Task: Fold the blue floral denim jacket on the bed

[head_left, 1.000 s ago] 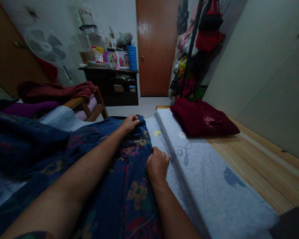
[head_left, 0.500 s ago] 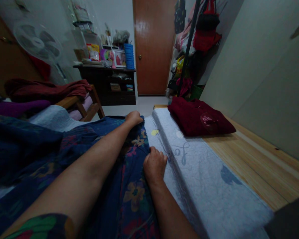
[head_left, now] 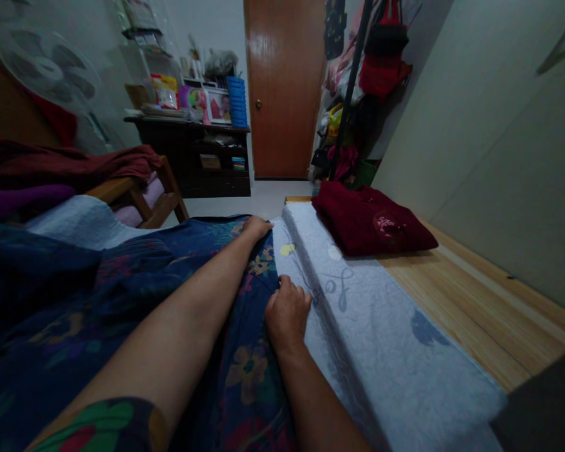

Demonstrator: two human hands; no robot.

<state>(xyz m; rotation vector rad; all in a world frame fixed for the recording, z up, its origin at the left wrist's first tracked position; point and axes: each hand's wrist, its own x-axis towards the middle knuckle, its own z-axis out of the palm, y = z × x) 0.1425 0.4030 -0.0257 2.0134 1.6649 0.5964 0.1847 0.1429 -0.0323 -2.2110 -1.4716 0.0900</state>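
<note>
A dark blue floral garment (head_left: pixel 249 370) is spread over the left and middle of a pale blue-grey quilted sheet (head_left: pixel 371 339). My left hand (head_left: pixel 258 229) grips the garment's far right corner, arm stretched across the cloth. Nearer to me, my right hand (head_left: pixel 288 307) is closed at the garment's right edge, its thumb and fingers pinching the cloth there. Right of both hands, a dark red garment (head_left: pixel 370 220) lies folded, partly on the sheet and partly on the wooden boards.
Wooden boards (head_left: pixel 456 289) run along the right wall. At the left, a wooden chair (head_left: pixel 167 188) bears clothes, with a standing fan (head_left: pixel 47 66) behind. A dark cabinet (head_left: pixel 169 157), a brown door (head_left: pixel 282 88) and hanging bags (head_left: pixel 383 63) stand at the back.
The view has shifted slightly, moving the room's contents left in the picture. My left hand stays on the far corner, and my right hand remains at the garment's edge.
</note>
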